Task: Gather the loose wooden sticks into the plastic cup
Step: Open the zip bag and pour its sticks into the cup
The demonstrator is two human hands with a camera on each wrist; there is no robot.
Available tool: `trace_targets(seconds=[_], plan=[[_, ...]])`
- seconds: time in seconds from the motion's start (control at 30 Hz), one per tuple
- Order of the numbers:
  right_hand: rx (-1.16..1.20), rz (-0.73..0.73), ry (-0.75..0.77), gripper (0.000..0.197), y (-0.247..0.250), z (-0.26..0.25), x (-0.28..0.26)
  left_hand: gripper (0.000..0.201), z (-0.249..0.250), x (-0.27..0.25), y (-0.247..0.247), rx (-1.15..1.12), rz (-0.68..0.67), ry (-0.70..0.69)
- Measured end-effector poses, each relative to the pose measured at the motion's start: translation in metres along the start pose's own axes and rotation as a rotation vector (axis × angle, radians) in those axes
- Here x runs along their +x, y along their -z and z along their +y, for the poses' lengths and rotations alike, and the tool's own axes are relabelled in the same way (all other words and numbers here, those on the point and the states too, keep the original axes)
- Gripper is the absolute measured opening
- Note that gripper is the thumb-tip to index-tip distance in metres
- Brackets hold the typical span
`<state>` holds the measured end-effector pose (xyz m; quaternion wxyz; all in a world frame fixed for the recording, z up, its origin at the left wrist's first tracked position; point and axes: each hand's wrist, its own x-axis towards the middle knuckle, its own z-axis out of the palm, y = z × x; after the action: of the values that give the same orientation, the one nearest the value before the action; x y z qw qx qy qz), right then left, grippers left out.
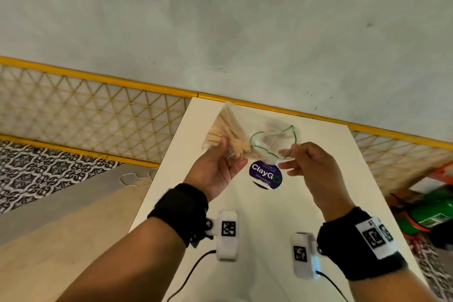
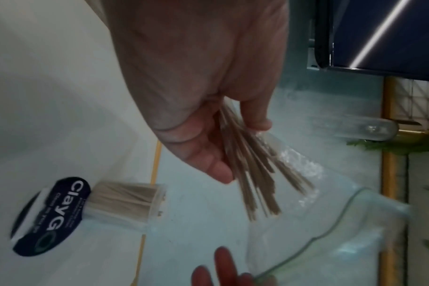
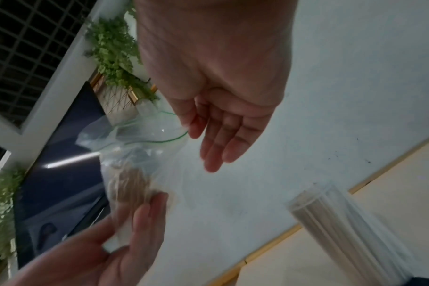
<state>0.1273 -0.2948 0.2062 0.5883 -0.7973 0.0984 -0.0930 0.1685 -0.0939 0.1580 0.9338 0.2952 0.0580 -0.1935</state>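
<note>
Over the white table (image 1: 306, 203), head view: both hands are raised, near each other but not touching. Left hand (image 1: 218, 169) grips a fanned bundle of wooden sticks (image 1: 224, 130) through a clear plastic bag (image 1: 269, 140), fingers curled round the bunch. Right hand (image 1: 308, 167) pinches the bag's green-lined mouth between thumb and forefinger, other fingers loose. Below the bag lies a round purple ClayGo sticker (image 1: 266, 175). The plastic cup cannot be made out from this angle. Motion blur on bag and sticks.

Left wrist view: sticks (image 2: 252, 174) splay out from the curled fingers (image 2: 208, 160), thin, straight, pale, blunt-ended. The bag's film (image 2: 331, 232) is thin and glossy, its green rim wavy and open. On the table beside the sticker (image 2: 51, 216) stands the plastic cup (image 2: 125, 203), clear, ribbed, already packed with sticks.

Right wrist view: right hand (image 3: 223, 123) has its thumb and forefinger on the bag's rim (image 3: 159, 131); remaining fingers straight. Stick ends (image 3: 132, 185) show end-on through the film above the left hand's fingers (image 3: 145, 218). Cup (image 3: 350, 228) is well apart from the bag, lower right.

Handling, as judgement: sticks are very light, stiff, brittle if bent, and apt to scatter; best squeezed mid-length as one bundle. Film is soft and slippery, so a grip through it may slide; taking the sticks bare through the open mouth looks safer. The light cup would likely tip if nudged.
</note>
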Motion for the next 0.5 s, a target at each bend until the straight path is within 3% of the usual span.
trace_targets(seconds=[0.1,0.17,0.27,0.4,0.5], plan=[[-0.17,0.241,0.125,0.018,0.007,0.003,-0.01,0.009,-0.002,0.002,-0.008,-0.016,0.005,-0.008],[-0.11,0.279,0.209,0.01,0.009,-0.002,-0.02,0.005,-0.006,0.001,-0.011,-0.027,-0.006,0.002],[-0.046,0.097,0.235,0.016,0.003,-0.003,-0.024,0.005,-0.011,-0.001,-0.012,-0.029,-0.026,0.023],[0.06,-0.036,0.107,0.03,-0.005,-0.004,-0.016,0.007,-0.011,0.0,-0.012,0.031,-0.061,0.036],[-0.017,-0.158,0.133,0.048,-0.003,-0.007,-0.01,0.033,-0.009,0.0,-0.011,0.102,-0.041,0.007]])
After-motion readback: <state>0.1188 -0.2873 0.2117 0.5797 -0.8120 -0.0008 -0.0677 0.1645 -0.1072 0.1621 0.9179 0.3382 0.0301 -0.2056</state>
